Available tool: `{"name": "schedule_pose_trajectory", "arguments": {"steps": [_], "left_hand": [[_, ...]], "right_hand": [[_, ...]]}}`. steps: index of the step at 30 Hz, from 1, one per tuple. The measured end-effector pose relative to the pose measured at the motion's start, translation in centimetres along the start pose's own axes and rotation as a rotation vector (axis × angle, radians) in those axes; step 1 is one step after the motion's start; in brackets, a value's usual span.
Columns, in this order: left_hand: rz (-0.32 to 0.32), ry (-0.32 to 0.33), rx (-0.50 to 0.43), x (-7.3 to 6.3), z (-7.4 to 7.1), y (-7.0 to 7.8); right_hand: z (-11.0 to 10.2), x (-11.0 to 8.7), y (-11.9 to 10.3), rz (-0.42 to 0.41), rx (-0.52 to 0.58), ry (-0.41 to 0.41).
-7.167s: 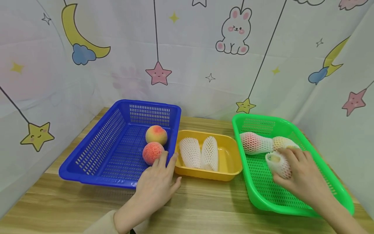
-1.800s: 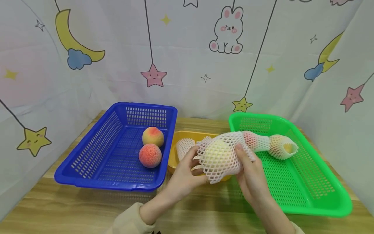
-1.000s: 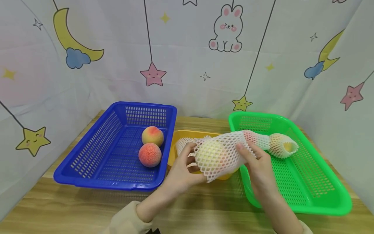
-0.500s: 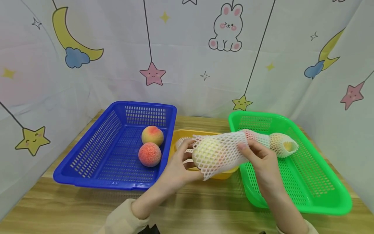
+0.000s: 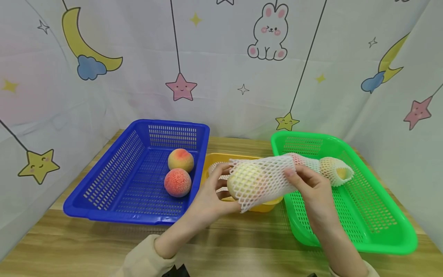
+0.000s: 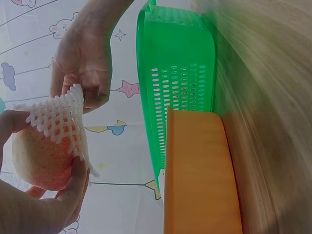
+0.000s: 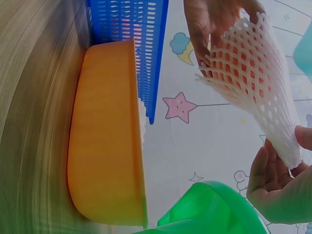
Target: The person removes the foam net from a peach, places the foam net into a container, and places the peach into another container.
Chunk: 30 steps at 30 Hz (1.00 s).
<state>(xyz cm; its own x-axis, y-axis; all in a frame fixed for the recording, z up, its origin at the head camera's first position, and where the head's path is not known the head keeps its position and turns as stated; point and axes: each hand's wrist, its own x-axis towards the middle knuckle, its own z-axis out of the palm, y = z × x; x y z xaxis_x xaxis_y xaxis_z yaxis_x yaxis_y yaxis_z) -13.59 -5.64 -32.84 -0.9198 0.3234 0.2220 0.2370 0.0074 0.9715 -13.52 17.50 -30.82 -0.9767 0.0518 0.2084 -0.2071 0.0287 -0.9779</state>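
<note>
Just below and right of the head view's centre, a peach (image 5: pixel 246 181) pokes from a white foam net (image 5: pixel 277 179). The left hand (image 5: pixel 212 198) grips the peach; the right hand (image 5: pixel 314 192) pinches the net's right end.

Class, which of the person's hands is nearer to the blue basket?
Left. The left hand is just right of the blue basket; the right hand is farther right, by the green basket.

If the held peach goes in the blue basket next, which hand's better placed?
Left, most likely. The left hand holds the peach and is nearer the blue basket; the right hand pinches the foam net by its tail, nearer the green basket.
</note>
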Motion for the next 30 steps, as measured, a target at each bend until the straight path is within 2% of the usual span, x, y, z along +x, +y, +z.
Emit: {"name": "schedule_pose_trajectory", "arguments": {"steps": [15,30], "left_hand": [[-0.001,0.034,0.038,-0.05,-0.27,0.17],[0.017,0.031,0.040,-0.19,-0.51,0.41]], "right_hand": [[-0.48,0.16,0.06,-0.053,0.053,0.013],[-0.97,0.21,-0.29,-0.022,0.039,0.026]]}}
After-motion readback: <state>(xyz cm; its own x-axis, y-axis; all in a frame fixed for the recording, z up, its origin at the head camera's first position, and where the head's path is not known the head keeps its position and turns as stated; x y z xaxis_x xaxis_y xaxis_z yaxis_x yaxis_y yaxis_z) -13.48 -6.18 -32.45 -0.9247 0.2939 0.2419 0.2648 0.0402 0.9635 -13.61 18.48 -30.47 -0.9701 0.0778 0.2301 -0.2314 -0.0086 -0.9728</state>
